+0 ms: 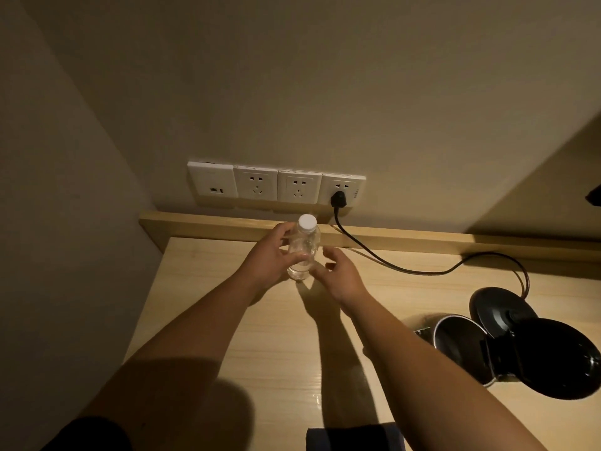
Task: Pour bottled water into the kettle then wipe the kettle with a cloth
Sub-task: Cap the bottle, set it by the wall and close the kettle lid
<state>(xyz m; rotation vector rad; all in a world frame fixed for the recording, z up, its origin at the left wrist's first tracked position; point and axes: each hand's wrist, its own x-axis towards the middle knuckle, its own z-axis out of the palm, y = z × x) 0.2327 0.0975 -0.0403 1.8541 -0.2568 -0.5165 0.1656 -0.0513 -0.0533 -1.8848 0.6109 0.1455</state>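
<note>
Standing upright near the back of the bench [227,320], the water bottle [304,252] is clear plastic with a white cap [307,222] screwed on, and it looks nearly empty, though the dim light makes the level hard to judge. Your left hand [271,255] wraps round the bottle's body from the left, thumb and fingers curled onto the plastic. Your right hand [338,271] is just beside the bottle on its right; its fingers are loosely spread and grip nothing, and you cannot tell whether a fingertip brushes the bottle's base.

Off to your right, the kettle [461,346] sits on the bench with its black lid [553,359] flipped wide open, well apart from the bottle. Just behind it lies the round black kettle base [500,307], with the kettle off it. A black cord [406,270] runs from the base along the back of the bench to a plug [338,199] in the rightmost of four white wall sockets [276,187], which sit directly behind the bottle. A raised wooden ledge [422,240] runs along the bench's rear edge. At the near edge, between your forearms, a dark blue cloth [354,437] is partly visible, mostly in shadow.
</note>
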